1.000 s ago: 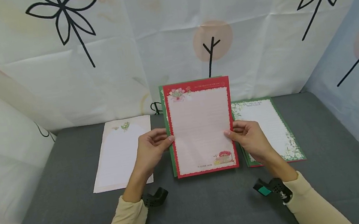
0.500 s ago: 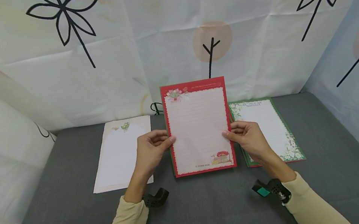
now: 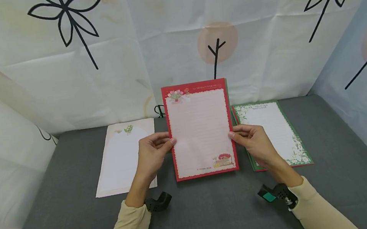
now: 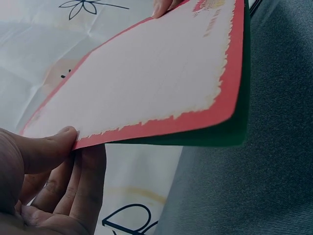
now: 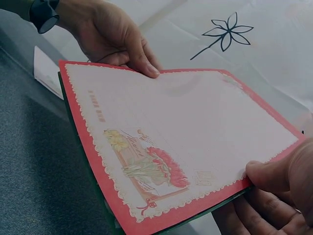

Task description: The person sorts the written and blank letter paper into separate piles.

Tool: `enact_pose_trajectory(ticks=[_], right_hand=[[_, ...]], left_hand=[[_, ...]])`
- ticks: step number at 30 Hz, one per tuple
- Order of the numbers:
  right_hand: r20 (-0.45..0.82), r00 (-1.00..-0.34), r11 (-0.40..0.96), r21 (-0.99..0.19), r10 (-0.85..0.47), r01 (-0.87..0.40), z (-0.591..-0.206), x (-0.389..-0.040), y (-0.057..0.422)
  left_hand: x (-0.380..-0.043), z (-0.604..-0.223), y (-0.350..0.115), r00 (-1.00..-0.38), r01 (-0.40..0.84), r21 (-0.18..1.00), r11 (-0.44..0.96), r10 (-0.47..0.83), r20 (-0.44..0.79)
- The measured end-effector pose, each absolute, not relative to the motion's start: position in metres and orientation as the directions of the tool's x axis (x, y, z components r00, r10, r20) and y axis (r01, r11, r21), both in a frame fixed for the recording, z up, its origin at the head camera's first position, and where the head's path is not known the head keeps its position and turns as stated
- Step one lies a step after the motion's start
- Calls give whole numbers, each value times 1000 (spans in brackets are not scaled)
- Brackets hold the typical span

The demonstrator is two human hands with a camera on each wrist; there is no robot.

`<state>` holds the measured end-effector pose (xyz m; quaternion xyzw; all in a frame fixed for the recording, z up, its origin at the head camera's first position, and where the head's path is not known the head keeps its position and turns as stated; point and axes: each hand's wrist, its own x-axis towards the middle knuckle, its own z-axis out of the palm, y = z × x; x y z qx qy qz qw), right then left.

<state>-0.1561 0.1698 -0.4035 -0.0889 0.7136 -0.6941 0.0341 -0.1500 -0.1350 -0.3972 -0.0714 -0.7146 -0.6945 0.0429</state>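
Note:
Both hands hold up a red-bordered sheet of letter paper (image 3: 200,131) with faint lines and flower drawings. A green-edged sheet (image 4: 237,132) lies behind it, and a thin strip of it peeks out in both wrist views. My left hand (image 3: 153,153) pinches the left edge, thumb in front and fingers behind. On the opposite edge my right hand (image 3: 252,138) grips the same way. The papers are raised above the table, tilted toward the head camera. How many sheets are in the hold cannot be told.
A pale stack of paper (image 3: 124,157) lies on the left of the dark grey table (image 3: 211,219). To the right rests a stack of green-bordered paper (image 3: 274,133), with red edges beneath. White patterned cloth (image 3: 174,46) hangs behind the table.
The red-bordered sheet has shifted slightly left against the green-edged one. Green showed at its left side a second ago; now a sliver shows at the right. Both hands keep their pinch.

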Motion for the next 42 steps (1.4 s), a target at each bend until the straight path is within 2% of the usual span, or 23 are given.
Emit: enact_pose_trajectory(ticks=[10, 31, 42], right_hand=[[84, -985, 20, -996, -153, -88, -403, -155, 169], [120, -981, -49, -992, -154, -114, -403, -155, 167], [144, -978, -63, -989, -148, -136, -403, -154, 167]], left_hand=[[-150, -397, -135, -986, 161, 987, -9, 29, 162], [-150, -395, -136, -988, 154, 988, 14, 6, 154], [-151, -397, -137, -983, 186, 983, -2, 8, 186]])
